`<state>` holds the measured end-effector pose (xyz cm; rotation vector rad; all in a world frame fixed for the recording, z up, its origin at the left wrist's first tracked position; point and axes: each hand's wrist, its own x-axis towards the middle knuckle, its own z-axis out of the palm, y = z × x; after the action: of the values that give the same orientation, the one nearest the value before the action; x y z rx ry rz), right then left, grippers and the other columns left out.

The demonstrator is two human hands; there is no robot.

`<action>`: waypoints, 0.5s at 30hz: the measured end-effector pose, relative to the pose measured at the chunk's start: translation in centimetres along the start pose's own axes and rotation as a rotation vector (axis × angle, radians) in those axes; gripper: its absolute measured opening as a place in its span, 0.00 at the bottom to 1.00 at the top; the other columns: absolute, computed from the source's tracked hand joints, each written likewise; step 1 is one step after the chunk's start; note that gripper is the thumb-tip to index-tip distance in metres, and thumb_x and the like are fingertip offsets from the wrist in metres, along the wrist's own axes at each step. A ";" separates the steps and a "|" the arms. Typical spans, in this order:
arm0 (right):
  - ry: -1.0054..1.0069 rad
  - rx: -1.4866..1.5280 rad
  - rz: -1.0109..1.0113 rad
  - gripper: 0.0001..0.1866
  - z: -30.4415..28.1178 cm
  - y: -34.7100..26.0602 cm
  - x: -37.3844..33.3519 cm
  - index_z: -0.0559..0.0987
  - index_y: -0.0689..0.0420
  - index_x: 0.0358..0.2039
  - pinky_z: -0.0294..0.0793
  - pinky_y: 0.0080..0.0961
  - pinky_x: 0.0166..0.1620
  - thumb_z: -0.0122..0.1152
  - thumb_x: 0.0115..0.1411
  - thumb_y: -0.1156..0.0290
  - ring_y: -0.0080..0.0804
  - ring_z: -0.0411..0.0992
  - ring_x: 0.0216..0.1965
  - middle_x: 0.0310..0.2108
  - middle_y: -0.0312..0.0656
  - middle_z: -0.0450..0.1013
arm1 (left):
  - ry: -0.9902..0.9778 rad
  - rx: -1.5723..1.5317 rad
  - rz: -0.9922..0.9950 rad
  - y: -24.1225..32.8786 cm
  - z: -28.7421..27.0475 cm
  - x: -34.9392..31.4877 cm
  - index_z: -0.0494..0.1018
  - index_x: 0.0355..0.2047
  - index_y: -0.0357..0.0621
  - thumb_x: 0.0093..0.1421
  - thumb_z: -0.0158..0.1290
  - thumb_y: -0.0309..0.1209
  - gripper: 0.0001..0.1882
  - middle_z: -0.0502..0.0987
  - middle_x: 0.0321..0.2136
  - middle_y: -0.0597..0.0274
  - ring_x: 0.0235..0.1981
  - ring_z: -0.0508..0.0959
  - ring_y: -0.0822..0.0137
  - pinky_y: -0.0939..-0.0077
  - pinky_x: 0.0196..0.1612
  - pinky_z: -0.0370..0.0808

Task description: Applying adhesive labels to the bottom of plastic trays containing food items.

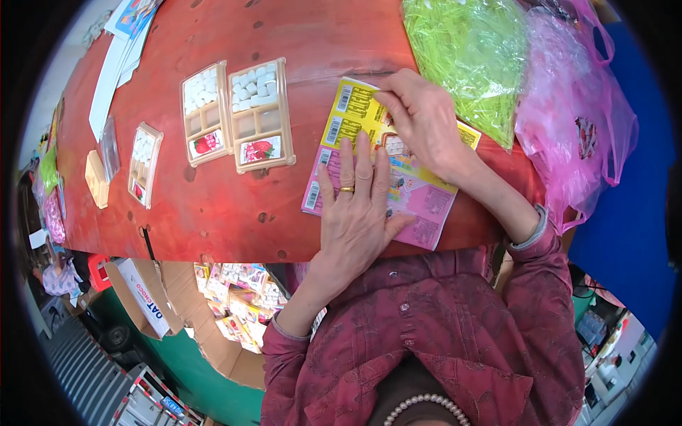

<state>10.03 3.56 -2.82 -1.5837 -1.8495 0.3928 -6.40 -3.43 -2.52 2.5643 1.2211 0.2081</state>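
A stack of yellow and pink printed sheets (430, 224) lies slightly turned near the table's front edge. My left hand (357, 206), with a ring on one finger, rests flat on it with the fingers spread. At the far edge of the stack, my right hand (424, 122) bends its fingers down and pinches at the yellow part; the fingertips are partly hidden. To the left are two beige trays, one (246, 126) beside another (212, 117), holding white pieces and a small strawberry-picture card each. A similar, smaller-looking tray (141, 169) stands farther left.
A bag of green shredded filler (465, 60) and a pink plastic bag (561, 106) lie at the right. A beige tray piece (95, 181), a clear cover (110, 150) and white paper strips (108, 82) are at the left. Below the table, a cardboard box (186, 298) holds many small packets (245, 305).
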 end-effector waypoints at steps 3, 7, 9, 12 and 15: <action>-0.007 -0.248 -0.189 0.16 0.0 -1.0 -1.1 0.71 0.62 0.45 0.68 0.37 0.44 0.55 0.55 0.71 0.41 0.67 0.47 0.44 0.51 0.67 | 0.007 0.023 -0.022 0.2 0.3 0.0 0.54 0.59 0.34 0.50 0.50 0.56 0.46 0.46 0.63 0.44 0.65 0.45 0.45 0.40 0.60 0.45; -0.272 -0.012 -0.298 0.32 0.2 -3.3 -5.3 0.61 0.65 0.57 0.51 0.48 0.61 0.49 0.58 0.54 0.51 0.49 0.63 0.61 0.55 0.52 | -0.010 0.046 -0.025 0.1 0.6 -0.3 0.55 0.59 0.34 0.51 0.50 0.54 0.43 0.46 0.63 0.44 0.65 0.45 0.45 0.41 0.61 0.42; -0.314 -0.043 -0.275 0.36 -0.3 -2.9 -5.6 0.59 0.65 0.58 0.48 0.49 0.62 0.47 0.57 0.50 0.50 0.48 0.64 0.61 0.55 0.51 | 0.011 0.015 -0.044 0.1 0.8 -0.4 0.56 0.59 0.35 0.52 0.49 0.53 0.42 0.48 0.63 0.44 0.65 0.44 0.47 0.41 0.62 0.39; -0.372 -0.132 -0.256 0.43 -1.3 -1.8 -5.6 0.56 0.65 0.60 0.43 0.49 0.63 0.45 0.54 0.44 0.47 0.45 0.65 0.63 0.53 0.49 | 0.002 0.031 -0.038 0.2 0.3 0.0 0.54 0.60 0.34 0.52 0.49 0.53 0.43 0.47 0.63 0.43 0.66 0.43 0.48 0.42 0.62 0.38; -0.400 -0.241 -0.289 0.42 -2.0 -0.6 -5.1 0.56 0.65 0.60 0.43 0.48 0.63 0.47 0.53 0.45 0.45 0.45 0.66 0.63 0.51 0.49 | -0.024 0.017 -0.019 -0.1 0.0 -0.2 0.52 0.60 0.32 0.52 0.49 0.55 0.46 0.47 0.63 0.43 0.66 0.44 0.48 0.45 0.63 0.39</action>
<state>11.15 -1.86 -2.46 -1.4306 -2.4750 0.3861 -6.60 -3.48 -2.57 2.5614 1.2428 0.1634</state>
